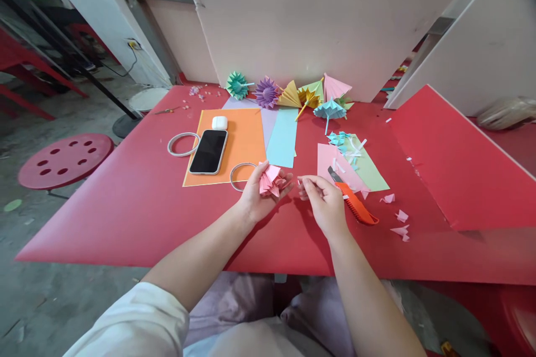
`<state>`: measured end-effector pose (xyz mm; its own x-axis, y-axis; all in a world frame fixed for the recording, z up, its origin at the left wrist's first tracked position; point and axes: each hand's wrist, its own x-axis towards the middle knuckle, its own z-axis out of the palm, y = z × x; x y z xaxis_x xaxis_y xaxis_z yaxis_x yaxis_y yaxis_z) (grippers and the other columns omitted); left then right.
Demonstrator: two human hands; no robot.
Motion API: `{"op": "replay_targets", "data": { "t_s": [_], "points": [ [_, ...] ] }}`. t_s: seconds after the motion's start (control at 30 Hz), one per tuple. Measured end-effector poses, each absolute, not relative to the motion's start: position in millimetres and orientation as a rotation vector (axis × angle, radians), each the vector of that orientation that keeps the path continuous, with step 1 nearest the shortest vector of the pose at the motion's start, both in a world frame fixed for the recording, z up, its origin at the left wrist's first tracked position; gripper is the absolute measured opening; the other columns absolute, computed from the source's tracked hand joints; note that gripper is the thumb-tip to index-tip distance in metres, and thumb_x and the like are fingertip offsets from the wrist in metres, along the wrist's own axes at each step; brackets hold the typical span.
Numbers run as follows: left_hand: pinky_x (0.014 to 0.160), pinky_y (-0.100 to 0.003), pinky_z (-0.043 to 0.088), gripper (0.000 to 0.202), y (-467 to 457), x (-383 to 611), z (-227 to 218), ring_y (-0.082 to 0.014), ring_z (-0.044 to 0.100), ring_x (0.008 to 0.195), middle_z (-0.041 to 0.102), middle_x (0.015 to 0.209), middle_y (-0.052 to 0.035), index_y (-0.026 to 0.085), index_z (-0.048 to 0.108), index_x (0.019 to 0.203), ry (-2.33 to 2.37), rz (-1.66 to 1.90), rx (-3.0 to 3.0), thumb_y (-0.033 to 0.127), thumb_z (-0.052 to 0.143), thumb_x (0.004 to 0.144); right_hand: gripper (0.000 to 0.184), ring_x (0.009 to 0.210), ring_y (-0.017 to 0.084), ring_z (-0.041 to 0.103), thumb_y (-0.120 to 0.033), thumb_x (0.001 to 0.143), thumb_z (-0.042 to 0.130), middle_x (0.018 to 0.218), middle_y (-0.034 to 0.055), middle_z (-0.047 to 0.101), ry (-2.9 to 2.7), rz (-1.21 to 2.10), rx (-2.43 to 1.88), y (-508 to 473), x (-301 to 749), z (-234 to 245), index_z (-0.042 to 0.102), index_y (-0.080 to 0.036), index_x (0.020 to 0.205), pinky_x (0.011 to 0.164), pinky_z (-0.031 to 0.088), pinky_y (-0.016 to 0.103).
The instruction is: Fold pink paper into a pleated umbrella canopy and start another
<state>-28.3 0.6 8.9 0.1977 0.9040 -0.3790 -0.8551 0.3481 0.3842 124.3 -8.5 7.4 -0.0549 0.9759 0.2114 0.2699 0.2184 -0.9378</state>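
White sleeve [138,318] and lap [234,298] come closest, with both forearms reaching over the front edge of the red table [125,201]. That edge runs nearly straight across; on the left it meets the side edge in a sharp corner, beyond which a stool [67,163] stands on the floor. Wide red surface lies between the left forearm and that side edge. At the back, the table meets a pale panel [314,17], where paper umbrellas [290,96] sit in a row. On the right, a red board [464,162] slants up, with a strip of tabletop between it and some pink scraps [402,216].

Above the table, just inside the front edge, the left hand [262,192] is half curled, palm up, cupping the folded pink paper [270,181]. Beside it, apart, the right hand [324,201] has thumb and forefinger drawn together; I cannot tell whether anything is between the tips. An orange knife [355,203] lies just to its right, blade over a pink sheet [329,159].

One small white case [220,122] rests on the orange sheet [247,139] above the phone [208,152]; its contents are hidden.
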Motion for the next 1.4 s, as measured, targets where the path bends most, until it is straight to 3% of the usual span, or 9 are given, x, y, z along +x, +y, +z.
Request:
{"op": "replay_targets", "data": {
  "t_s": [0.1,0.27,0.43,0.87,1.1,1.4],
  "points": [
    [0.073,-0.031,0.054,0.027,0,-30,11,-0.0147,0.065,0.069,0.061,0.063,-0.0006,0.016,0.057,0.067,0.629,1.212,0.082,0.039,0.062,0.079,0.025,0.071,0.017,0.067,-0.039,0.085,0.053,0.078,0.0036,0.070,-1.560,0.875,-1.232,-8,124,5,0.069,-0.021,0.089,0.063,0.056,0.030],
    [0.071,-0.029,0.053,0.023,-2,-32,12,-0.0155,0.066,0.077,0.065,0.077,-0.0032,0.016,0.061,0.079,0.561,1.137,0.088,0.038,0.060,0.081,0.023,0.091,0.018,0.064,-0.033,0.087,0.053,0.098,0.0058,0.069,-1.681,0.670,-1.140,-12,121,8,0.065,-0.023,0.104,0.073,0.056,0.032],
    [0.066,-0.025,0.053,0.025,-6,-29,13,-0.0122,0.063,0.070,0.067,0.079,-0.0028,0.014,0.063,0.086,0.498,1.013,0.212,0.038,0.056,0.084,0.041,0.111,0.020,0.056,-0.020,0.087,0.054,0.117,0.0065,0.062,-1.891,0.352,-0.931,-15,117,10,0.052,-0.029,0.127,0.094,0.049,0.040],
    [0.075,-0.032,0.056,0.032,-8,-28,10,-0.0159,0.066,0.076,0.070,0.082,-0.0050,0.014,0.065,0.086,0.533,0.886,0.140,0.043,0.051,0.087,0.040,0.104,0.017,0.058,-0.012,0.087,0.051,0.108,0.0050,0.066,-1.916,0.295,-0.901,-15,117,11,0.053,-0.026,0.125,0.090,0.050,0.036],
    [0.059,-0.035,0.060,0.038,-5,-31,0,-0.0190,0.068,0.070,0.071,0.082,-0.0067,0.015,0.065,0.100,0.541,0.712,0.173,0.047,0.049,0.087,0.029,0.091,0.016,0.063,-0.022,0.089,0.052,0.097,0.0044,0.068,-1.790,0.355,-1.032,-15,119,11,0.058,-0.025,0.117,0.081,0.053,0.033],
    [0.044,-0.025,0.055,0.040,-4,-29,3,-0.0210,0.070,0.068,0.071,0.077,-0.0067,0.015,0.064,0.092,0.462,0.672,0.248,0.051,0.048,0.086,0.015,0.088,0.016,0.065,-0.026,0.087,0.055,0.098,0.0028,0.067,-1.674,0.507,-1.088,-17,120,12,0.057,-0.025,0.102,0.079,0.056,0.034]
  ]
}}
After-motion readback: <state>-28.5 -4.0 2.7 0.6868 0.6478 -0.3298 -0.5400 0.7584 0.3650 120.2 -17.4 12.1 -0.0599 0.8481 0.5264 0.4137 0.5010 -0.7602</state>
